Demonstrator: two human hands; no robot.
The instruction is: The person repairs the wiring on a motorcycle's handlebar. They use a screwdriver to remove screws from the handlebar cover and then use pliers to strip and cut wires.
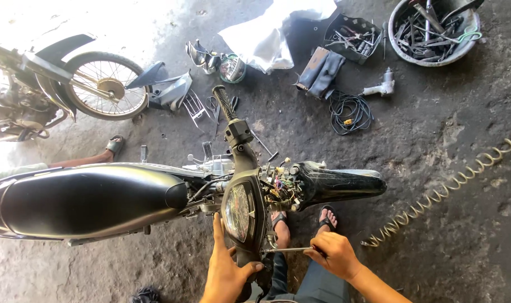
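Observation:
A black motorbike (93,202) lies across the view, its seat at left and front mudguard (345,184) at right. The handlebar unit with its speedometer (239,212) and exposed coloured wiring (279,189) sits at centre. My left hand (226,269) grips the near end of the handlebar beside the speedometer, index finger stretched up. My right hand (334,253) holds a screwdriver (289,249) whose shaft points left into the handlebar housing. My feet in sandals (326,216) show below the mudguard.
A second motorbike's wheel (105,85) stands at top left, with another person's sandalled foot (114,147) near it. Removed fairings (168,88), a headlight (232,68), a drill (380,86), a cable coil (349,111), tool tray (353,36), a tool basin (435,31) and a coiled air hose (446,188) litter the concrete.

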